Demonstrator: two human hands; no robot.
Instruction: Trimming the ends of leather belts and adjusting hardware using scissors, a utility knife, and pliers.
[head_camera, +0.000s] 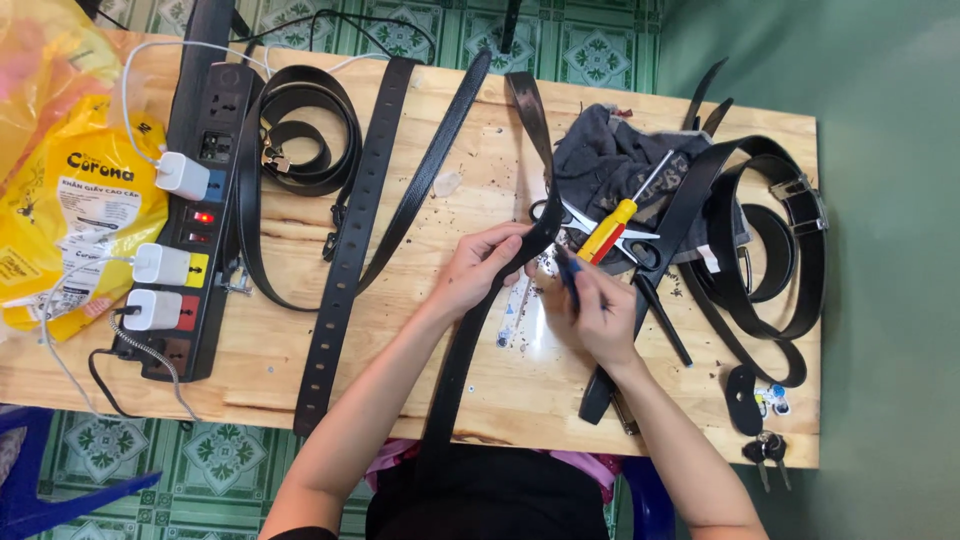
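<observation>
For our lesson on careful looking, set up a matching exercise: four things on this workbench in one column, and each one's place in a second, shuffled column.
Things:
1. power strip
2. screwdriver
3. keys
4. yellow bag

Places:
A. table's near right corner
B. on the dark cloth, across the scissors
C. far left edge of the table
D. left side, with white chargers plugged in

Pairs: 1-D, 2-B, 3-A, 4-C
</observation>
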